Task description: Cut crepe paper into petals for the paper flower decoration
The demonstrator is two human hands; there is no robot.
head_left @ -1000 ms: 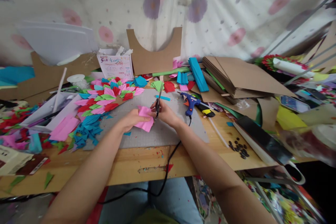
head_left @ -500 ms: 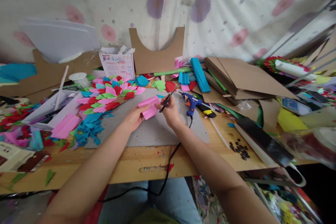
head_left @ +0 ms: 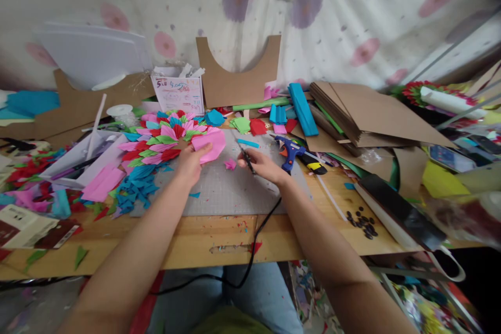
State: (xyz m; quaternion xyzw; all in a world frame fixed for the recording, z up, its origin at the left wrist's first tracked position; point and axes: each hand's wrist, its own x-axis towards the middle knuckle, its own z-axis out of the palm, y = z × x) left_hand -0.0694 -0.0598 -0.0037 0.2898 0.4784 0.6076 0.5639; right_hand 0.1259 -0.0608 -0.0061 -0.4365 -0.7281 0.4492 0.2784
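Observation:
My left hand [head_left: 192,162] is closed on a piece of pink crepe paper [head_left: 211,145], pinched at its lower left edge. One end of the paper has a rounded, cut outline. In my right hand [head_left: 263,164] is a pair of dark-handled scissors [head_left: 246,158], blades pointing up and away, apart from the paper. A small pink scrap [head_left: 230,164] lies on the grey cutting mat [head_left: 219,195] between my hands. A blue paper strip [head_left: 248,143] rests just beyond the scissors. Layered paper petals in several colours [head_left: 166,139] sit left of my left hand.
A blue glue gun [head_left: 290,152] and a yellow-black cutter [head_left: 315,165] lie right of my right hand. Stacked cardboard [head_left: 376,109] is at the back right. A white tray [head_left: 105,159] and blue paper pieces [head_left: 135,188] are left. A black cord [head_left: 258,235] crosses the front edge.
My left hand has moved left and up with the pink paper, away from the scissors. My right hand has shifted slightly right. A pink scrap now lies on the mat.

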